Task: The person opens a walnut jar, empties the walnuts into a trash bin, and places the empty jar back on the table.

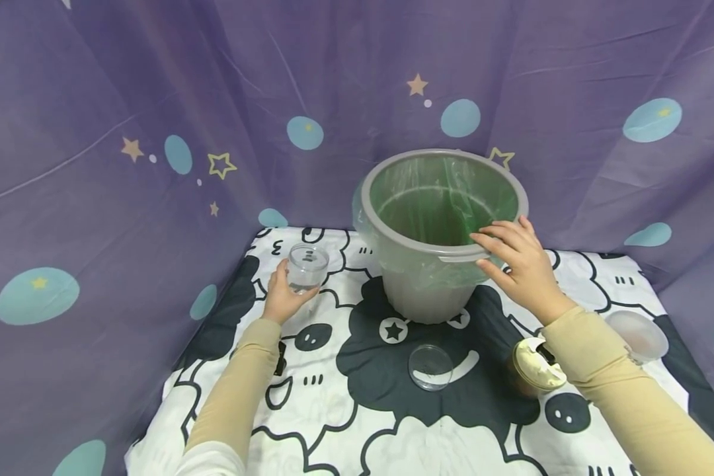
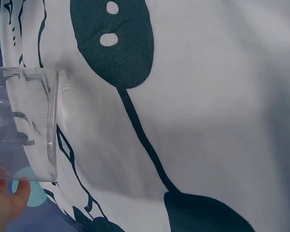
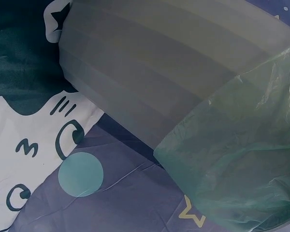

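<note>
My left hand grips a clear round plastic jar over the left part of the cloth, thumb on its near side. In the left wrist view the jar's clear wall shows at the left edge, with fingertips below it. My right hand lies at the right front rim of a grey trash bin, fingers fairly straight over the edge. A thin green bag lines the bin and hangs over its outside. The right wrist view shows the bin's ribbed side and the hanging bag.
A clear round lid lies on the patterned cloth before the bin. Near my right forearm stands a jar with pale yellow contents or top. A translucent round dish sits farther right. Purple curtain hangs behind.
</note>
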`<state>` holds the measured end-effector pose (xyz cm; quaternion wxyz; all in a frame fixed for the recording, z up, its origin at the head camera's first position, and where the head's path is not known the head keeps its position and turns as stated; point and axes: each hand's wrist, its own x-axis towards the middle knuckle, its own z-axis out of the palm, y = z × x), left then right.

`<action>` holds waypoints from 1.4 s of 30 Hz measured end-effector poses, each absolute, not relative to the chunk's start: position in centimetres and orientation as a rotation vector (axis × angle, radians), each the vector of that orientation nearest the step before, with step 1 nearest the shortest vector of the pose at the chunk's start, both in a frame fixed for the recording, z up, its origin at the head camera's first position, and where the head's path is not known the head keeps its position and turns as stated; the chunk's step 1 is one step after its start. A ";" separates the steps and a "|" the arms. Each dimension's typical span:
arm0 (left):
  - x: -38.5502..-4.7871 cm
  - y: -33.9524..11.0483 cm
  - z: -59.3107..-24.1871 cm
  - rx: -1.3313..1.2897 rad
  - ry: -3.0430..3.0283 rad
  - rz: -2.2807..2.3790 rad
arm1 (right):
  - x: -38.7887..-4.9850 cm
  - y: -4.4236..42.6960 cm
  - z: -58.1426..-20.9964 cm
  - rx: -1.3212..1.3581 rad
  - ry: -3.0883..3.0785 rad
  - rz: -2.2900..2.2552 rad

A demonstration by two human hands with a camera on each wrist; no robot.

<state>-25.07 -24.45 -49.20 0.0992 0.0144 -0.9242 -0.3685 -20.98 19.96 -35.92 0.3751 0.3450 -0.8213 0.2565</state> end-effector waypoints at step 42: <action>-22.5 -27.8 -50.6 0.243 -2.586 -1.562 | -21.0 20.1 -36.0 0.873 -2.134 0.666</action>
